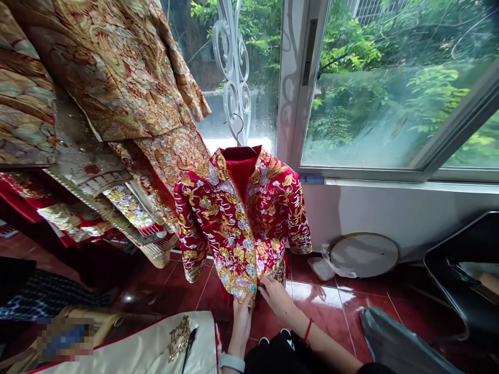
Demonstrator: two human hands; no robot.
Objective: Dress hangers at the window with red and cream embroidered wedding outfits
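A red jacket (241,218) thick with gold and silver embroidery hangs on a hanger (236,136) from a white window grille (233,67). My left hand (242,311) reaches up and pinches the jacket's lower front hem, fingers closed on the cloth. My right hand (276,297), with a red string on its wrist, holds the hem just to the right of the front opening, fingers closed on the edge. Both hands meet at the bottom centre of the jacket.
More embroidered gold and red garments (113,78) hang at the left. A white embroidered garment (156,348) lies at the lower left. A round white disc (364,254) leans on the wall under the window, a black chair (460,270) stands at right. The floor is glossy red tile (327,306).
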